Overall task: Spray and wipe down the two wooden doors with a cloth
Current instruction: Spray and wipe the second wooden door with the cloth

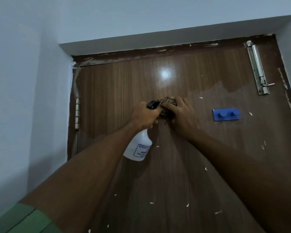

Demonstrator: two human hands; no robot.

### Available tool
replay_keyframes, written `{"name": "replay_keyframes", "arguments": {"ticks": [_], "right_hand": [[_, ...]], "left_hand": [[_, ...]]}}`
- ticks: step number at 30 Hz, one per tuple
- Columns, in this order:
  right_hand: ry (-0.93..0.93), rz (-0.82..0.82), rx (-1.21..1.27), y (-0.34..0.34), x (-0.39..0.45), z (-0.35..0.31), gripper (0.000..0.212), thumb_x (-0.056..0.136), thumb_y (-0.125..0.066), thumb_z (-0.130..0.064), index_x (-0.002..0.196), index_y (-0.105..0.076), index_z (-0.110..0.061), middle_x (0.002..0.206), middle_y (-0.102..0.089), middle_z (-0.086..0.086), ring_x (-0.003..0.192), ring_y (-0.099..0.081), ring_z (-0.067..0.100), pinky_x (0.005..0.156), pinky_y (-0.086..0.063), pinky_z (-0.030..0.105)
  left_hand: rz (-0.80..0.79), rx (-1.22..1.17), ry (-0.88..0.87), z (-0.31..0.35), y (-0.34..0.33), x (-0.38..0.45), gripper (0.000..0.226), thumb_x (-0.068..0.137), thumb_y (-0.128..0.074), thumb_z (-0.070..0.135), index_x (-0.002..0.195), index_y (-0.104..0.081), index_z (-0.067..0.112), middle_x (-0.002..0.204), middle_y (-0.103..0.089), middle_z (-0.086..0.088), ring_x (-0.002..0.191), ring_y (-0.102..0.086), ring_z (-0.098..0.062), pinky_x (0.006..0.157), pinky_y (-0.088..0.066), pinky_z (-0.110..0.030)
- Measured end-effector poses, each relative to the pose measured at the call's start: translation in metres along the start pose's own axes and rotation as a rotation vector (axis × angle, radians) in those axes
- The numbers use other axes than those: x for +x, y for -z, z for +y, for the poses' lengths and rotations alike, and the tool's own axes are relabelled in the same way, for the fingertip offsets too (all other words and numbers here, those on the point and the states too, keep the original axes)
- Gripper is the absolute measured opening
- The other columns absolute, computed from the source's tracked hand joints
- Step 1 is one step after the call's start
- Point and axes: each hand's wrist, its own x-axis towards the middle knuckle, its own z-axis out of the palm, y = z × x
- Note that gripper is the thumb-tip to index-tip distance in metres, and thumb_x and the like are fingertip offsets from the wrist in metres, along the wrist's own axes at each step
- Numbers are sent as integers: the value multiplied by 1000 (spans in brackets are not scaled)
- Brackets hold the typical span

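Head cam is looking up at a brown wooden door [124, 84] that fills most of the frame, shiny with a bright glare spot near the top centre and little white paint flecks scattered over the lower part. Right at the middle of the frame both hands are up against it. The right hand [181, 115] is closed around a bunched-up striped cloth [166, 102], pressing it on the door surface. The left hand [144, 116] is wrapped tight around the neck of a white spray bottle [139, 146] with a black trigger head [152, 104], which sits just beside the cloth, pretty much touching it. The bottle body hangs down and left below the hand, blue printed label facing the camera.

Right of centre there's a blue plastic hook strip [226, 114] with two pegs stuck on the door. Upper right has a long metal tower bolt [257, 68]. Left edge of the door shows a metal hinge [77, 113]. A pale blue-white wall [23, 64] is all around, and a green sleeve [23, 221] is in the lower left corner.
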Motion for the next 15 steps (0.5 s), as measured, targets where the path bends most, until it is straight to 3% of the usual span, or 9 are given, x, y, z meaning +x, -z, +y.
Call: {"name": "replay_keyframes", "arguments": {"ticks": [4,10,12,15], "right_hand": [[17,102,-99,2,2,6,49,85,-66,-17,133,-66,-22,121,-64,16,105,-60,35,82,-45,41],[-166,148,-169,21,35,38,53,78,-74,-1,127,-68,-21,111,-63,14,104,-57,34,87,-45,44],[-75,147,-176,17,11,43,46,78,-78,-3,121,-70,-19,108,-62,13,99,-56,32,80,-47,43],[218,61,-244,26,-33,62,41,84,-79,-20,124,-72,-20,117,-65,15,102,-60,32,81,-49,45]], "left_hand": [[-57,43,-8,3,-9,9,24,105,-61,29,87,-70,15,67,-71,-4,43,-58,-9,45,-46,-21],[-69,22,17,14,-21,31,33,103,-62,32,83,-73,9,65,-73,-3,42,-58,-11,45,-44,-21],[-76,8,24,17,-29,34,33,103,-62,34,83,-73,10,64,-73,-3,42,-58,-12,46,-45,-21],[-128,3,26,20,-43,33,34,105,-59,35,85,-72,10,65,-72,-1,40,-57,-8,47,-45,-21]]}}
